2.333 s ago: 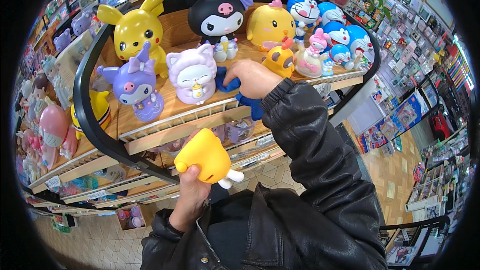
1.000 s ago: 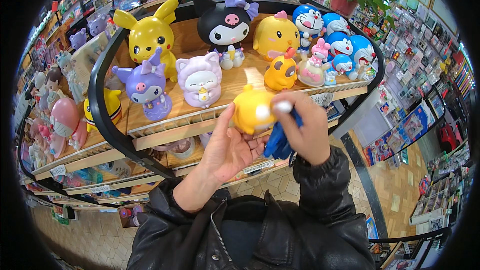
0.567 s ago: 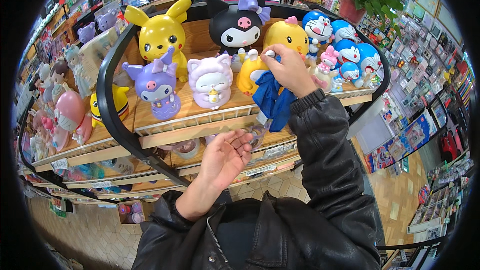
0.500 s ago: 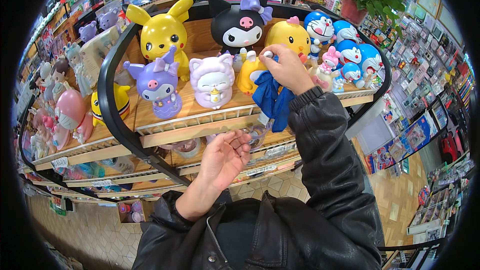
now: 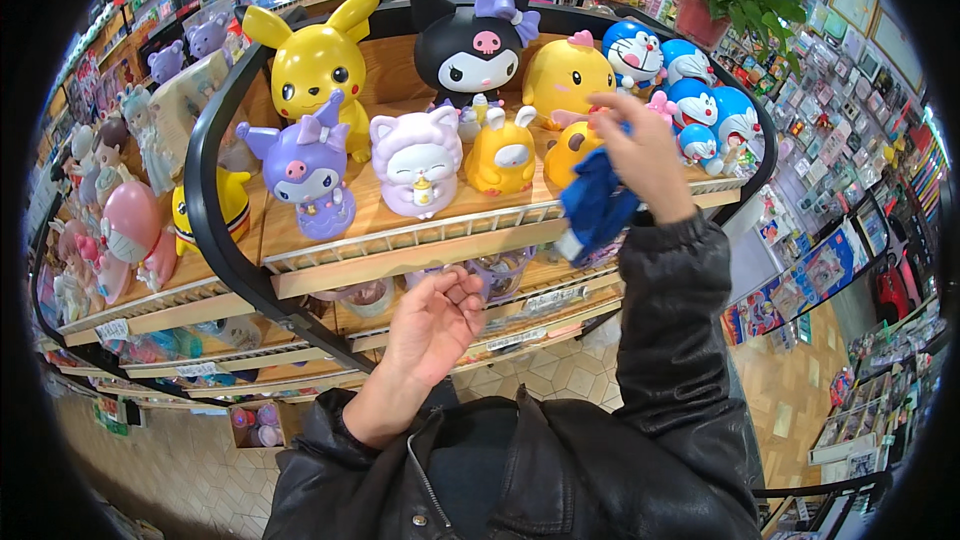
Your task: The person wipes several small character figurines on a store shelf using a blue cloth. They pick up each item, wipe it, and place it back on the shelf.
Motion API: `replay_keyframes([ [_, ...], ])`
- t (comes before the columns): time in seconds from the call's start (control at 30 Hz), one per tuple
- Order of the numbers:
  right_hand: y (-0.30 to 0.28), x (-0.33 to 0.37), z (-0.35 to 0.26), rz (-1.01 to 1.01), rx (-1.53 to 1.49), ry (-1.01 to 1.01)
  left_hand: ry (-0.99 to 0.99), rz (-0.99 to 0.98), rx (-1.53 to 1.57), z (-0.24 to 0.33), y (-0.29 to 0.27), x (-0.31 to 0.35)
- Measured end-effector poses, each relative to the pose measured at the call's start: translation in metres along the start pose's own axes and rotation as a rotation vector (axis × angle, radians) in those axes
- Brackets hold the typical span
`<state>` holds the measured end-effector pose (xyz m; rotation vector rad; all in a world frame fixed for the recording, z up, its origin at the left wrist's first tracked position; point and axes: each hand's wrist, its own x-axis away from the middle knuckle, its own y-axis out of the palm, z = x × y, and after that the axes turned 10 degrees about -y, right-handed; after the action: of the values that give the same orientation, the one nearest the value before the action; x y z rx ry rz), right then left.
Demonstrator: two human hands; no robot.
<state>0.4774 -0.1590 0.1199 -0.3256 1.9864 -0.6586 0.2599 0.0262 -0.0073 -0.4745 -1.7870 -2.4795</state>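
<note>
My right hand [image 5: 648,155] grips a blue cloth [image 5: 598,202] that hangs over the shelf's front edge. Its fingers reach over a small yellow-orange figurine [image 5: 567,158], partly hidden by cloth and hand; whether they touch it I cannot tell. Left of it stands a yellow figurine with rabbit ears [image 5: 502,152], then a white-and-lilac cat figurine [image 5: 416,165] and a purple figurine with a bow [image 5: 306,172]. My left hand [image 5: 437,325] is held palm up in front of the shelf, fingers loosely bent and apart, holding nothing.
Larger figurines line the back: a yellow long-eared one [image 5: 318,70], a black one [image 5: 470,58] and a yellow chick [image 5: 568,78]. Several blue-and-white figurines [image 5: 692,105] crowd the right end. A black rail [image 5: 208,150] frames the shelf [image 5: 400,248]. A potted plant [image 5: 705,18] stands behind.
My right hand has moved right with the cloth, from the rabbit-eared figurine to the small yellow-orange one beside it. My left hand has barely shifted.
</note>
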Motion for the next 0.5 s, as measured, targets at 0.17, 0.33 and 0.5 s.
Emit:
replay_keyframes([
  [0.17,-0.016,0.005,0.032,0.057,0.081,0.142,-0.032,-0.043,0.014,-0.001,-0.003,-0.005],
  [0.33,0.009,-0.01,0.064,-0.021,0.137,0.107,-0.073,-0.039,0.008,-0.004,-0.001,-0.006],
  [0.5,0.014,-0.016,0.071,-0.094,0.18,0.065,0.01,-0.034,-0.003,-0.005,-0.003,0.003],
])
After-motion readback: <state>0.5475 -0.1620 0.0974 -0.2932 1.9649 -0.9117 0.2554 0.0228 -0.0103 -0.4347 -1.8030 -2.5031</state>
